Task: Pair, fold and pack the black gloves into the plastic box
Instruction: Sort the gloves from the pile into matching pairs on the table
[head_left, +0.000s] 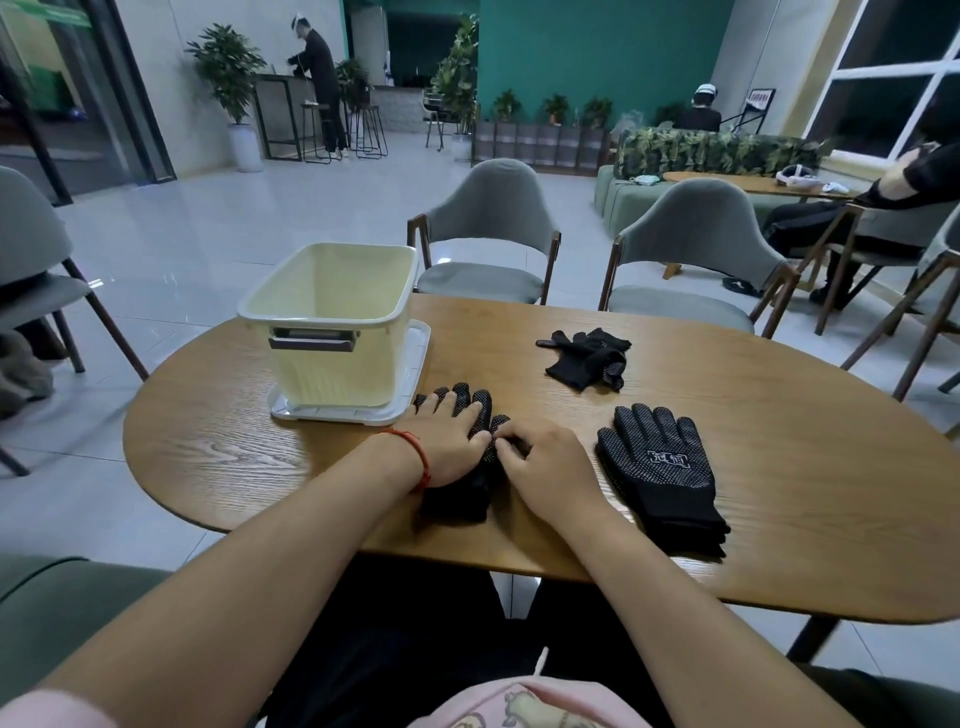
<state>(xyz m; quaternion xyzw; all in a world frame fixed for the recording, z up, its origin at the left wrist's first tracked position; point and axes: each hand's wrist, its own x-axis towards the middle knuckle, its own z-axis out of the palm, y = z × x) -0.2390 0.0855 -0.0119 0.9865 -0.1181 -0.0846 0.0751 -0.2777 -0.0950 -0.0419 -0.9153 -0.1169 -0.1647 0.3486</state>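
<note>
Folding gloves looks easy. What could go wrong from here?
1. The left hand presses the middle gloves flat while the right hand pinches their edge; the layers could slip apart and fold crooked.
2. The flat gloves lie close to the table's near edge, beside the right forearm; a sweep might knock them off.
3. The crumpled gloves farther back are tangled, so a pair may get mismatched.
</note>
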